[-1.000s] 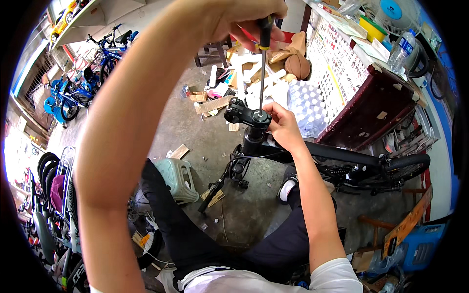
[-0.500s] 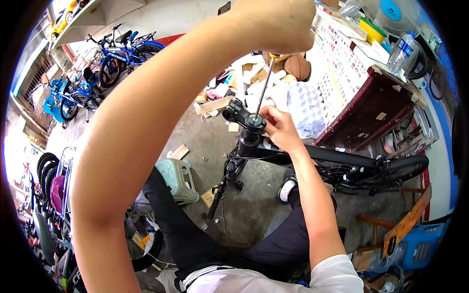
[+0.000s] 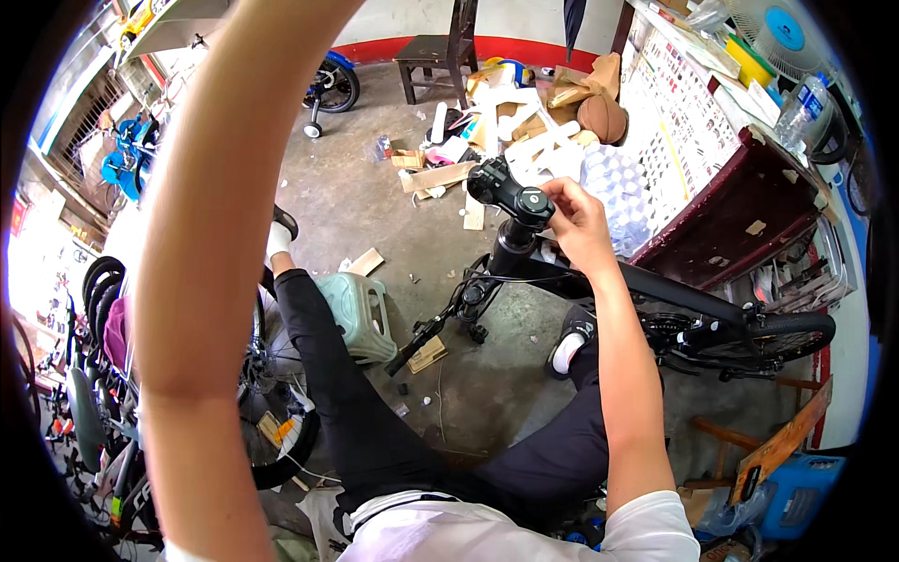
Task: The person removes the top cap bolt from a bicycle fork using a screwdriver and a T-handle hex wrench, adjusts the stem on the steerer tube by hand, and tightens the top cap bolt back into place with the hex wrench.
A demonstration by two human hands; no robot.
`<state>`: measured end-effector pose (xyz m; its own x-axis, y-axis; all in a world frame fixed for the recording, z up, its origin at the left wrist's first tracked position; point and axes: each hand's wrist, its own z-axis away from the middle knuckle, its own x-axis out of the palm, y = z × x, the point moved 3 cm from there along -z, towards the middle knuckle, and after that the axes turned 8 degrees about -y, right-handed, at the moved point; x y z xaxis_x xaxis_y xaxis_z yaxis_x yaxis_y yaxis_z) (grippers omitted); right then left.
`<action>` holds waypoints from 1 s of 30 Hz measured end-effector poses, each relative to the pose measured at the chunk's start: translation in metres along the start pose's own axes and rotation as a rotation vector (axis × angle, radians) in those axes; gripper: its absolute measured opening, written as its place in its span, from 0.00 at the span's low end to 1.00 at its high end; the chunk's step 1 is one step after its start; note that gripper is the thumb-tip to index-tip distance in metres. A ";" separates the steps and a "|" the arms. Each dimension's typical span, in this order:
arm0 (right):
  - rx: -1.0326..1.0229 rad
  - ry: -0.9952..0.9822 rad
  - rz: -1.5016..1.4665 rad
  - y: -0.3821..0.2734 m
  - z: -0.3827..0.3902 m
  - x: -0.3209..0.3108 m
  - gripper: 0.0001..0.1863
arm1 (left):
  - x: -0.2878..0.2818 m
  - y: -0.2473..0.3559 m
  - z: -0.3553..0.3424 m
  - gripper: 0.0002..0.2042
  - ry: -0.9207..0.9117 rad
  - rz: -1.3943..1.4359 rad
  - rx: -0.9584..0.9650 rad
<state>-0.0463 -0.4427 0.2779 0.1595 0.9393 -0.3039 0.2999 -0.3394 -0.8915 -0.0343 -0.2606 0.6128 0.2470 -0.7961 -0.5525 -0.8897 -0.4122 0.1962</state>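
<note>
A black bicycle stem [image 3: 510, 194] tops the head tube [image 3: 513, 242] of a dark bicycle frame in front of me. The fingers of my right hand [image 3: 582, 220] are closed at the back of the stem, beside its round top cap [image 3: 535, 199]. Part of the fingertips is hidden behind the stem. My left arm [image 3: 211, 215] reaches up along the left side and leaves the picture at the top, so that hand is out of sight. Below the head tube, the bare fork [image 3: 421, 342] slants toward the floor with no wheel in it.
A pale green plastic stool [image 3: 351, 314] stands left of the fork. Cardboard and packing scraps [image 3: 543, 150] lie ahead, with a basketball [image 3: 602, 118] among them. At right is a dark red cabinet [image 3: 730, 220]. The bicycle's rear wheel [image 3: 796, 342] is below it. Several bicycles crowd the left.
My left hand and the screwdriver-like tool with a long metal shaft have left the top cap and gone up out of view. My right hand stays at the stem. The view has shifted.
</note>
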 end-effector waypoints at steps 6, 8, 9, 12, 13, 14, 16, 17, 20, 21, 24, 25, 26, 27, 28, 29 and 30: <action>0.086 0.151 -0.298 0.006 -0.006 0.002 0.08 | 0.041 -0.124 0.255 0.07 0.211 0.375 -0.255; 0.078 0.151 -0.318 0.009 -0.006 -0.002 0.08 | 0.071 -0.122 0.328 0.06 0.195 0.633 -0.757; 0.070 0.193 -0.353 0.013 -0.006 -0.006 0.08 | 0.091 -0.127 0.360 0.07 0.158 0.753 -0.991; 0.090 0.310 -0.378 0.014 -0.004 -0.013 0.10 | 0.148 -0.135 0.425 0.08 0.100 0.968 -1.163; 0.081 0.335 -0.389 0.013 -0.003 -0.016 0.10 | 0.156 -0.128 0.429 0.07 0.018 0.970 -1.160; 0.071 0.360 -0.401 0.010 -0.002 -0.018 0.10 | 0.166 -0.122 0.431 0.06 -0.065 0.971 -1.154; 0.058 0.363 -0.418 0.000 -0.004 -0.016 0.10 | 0.178 -0.116 0.422 0.12 -0.261 0.655 -1.071; 0.044 0.374 -0.440 -0.005 -0.004 -0.016 0.10 | 0.182 -0.115 0.417 0.15 -0.326 0.465 -0.979; -0.046 0.311 -0.419 -0.024 -0.001 -0.013 0.10 | 0.194 -0.102 0.396 0.24 -0.452 0.120 -0.789; -0.069 0.261 -0.366 -0.029 0.003 -0.013 0.11 | 0.199 -0.098 0.393 0.25 -0.446 0.074 -0.751; -0.211 0.129 -0.059 -0.046 0.012 -0.008 0.15 | 0.208 -0.092 0.388 0.25 -0.431 -0.004 -0.692; -0.216 0.085 0.074 -0.053 0.014 -0.005 0.22 | 0.209 -0.091 0.387 0.24 -0.419 -0.038 -0.664; -0.246 0.052 0.217 -0.059 0.014 -0.001 0.25 | 0.209 -0.092 0.387 0.24 -0.425 -0.035 -0.674; -0.237 0.063 0.322 -0.065 0.014 0.004 0.25 | 0.211 -0.093 0.386 0.24 -0.450 -0.037 -0.664; -0.229 0.071 0.427 -0.070 0.014 0.009 0.24 | 0.213 -0.094 0.386 0.24 -0.476 -0.039 -0.653; -0.229 0.077 0.404 -0.069 0.015 0.009 0.24 | 0.214 -0.094 0.386 0.22 -0.458 -0.025 -0.635; -0.232 0.080 0.379 -0.068 0.014 0.009 0.23 | 0.214 -0.094 0.385 0.22 -0.461 -0.024 -0.646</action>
<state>-0.0783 -0.4107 0.3315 0.3680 0.7430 -0.5591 0.4080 -0.6693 -0.6209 -0.0454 -0.2215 0.1644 -0.0462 -0.5787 -0.8142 -0.4526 -0.7145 0.5335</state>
